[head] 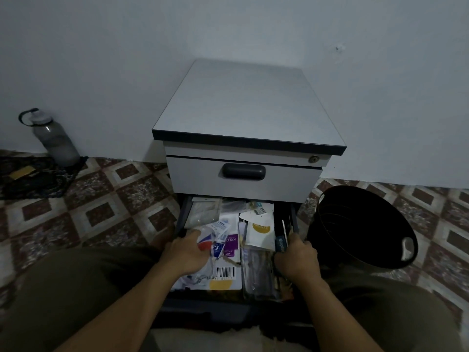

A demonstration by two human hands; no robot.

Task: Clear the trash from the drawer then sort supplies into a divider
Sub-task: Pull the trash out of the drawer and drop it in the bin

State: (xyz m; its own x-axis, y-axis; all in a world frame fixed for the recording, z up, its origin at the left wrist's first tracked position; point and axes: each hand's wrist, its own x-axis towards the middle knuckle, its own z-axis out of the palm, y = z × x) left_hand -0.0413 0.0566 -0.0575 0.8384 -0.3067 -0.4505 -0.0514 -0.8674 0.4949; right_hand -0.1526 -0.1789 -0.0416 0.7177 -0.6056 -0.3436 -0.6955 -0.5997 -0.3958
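The lower drawer (183, 219) of a grey cabinet (248, 107) is pulled out toward me. It is full of several packets, wrappers and cards, among them a purple and white card with a barcode (227, 269) and a white pouch with a yellow circle (261, 232). My left hand (185, 252) lies on the wrappers at the drawer's left side, fingers curled over a red, white and blue wrapper (206, 240). My right hand (297, 257) is at the drawer's right side, fingers closed around a small blue packet (280, 243).
A black round bin (365, 224) stands tilted on the floor right of the cabinet. The upper drawer (243, 174) is closed. A grey water bottle (54, 138) stands by the wall at left on a dark mat (38, 179). My knees flank the drawer.
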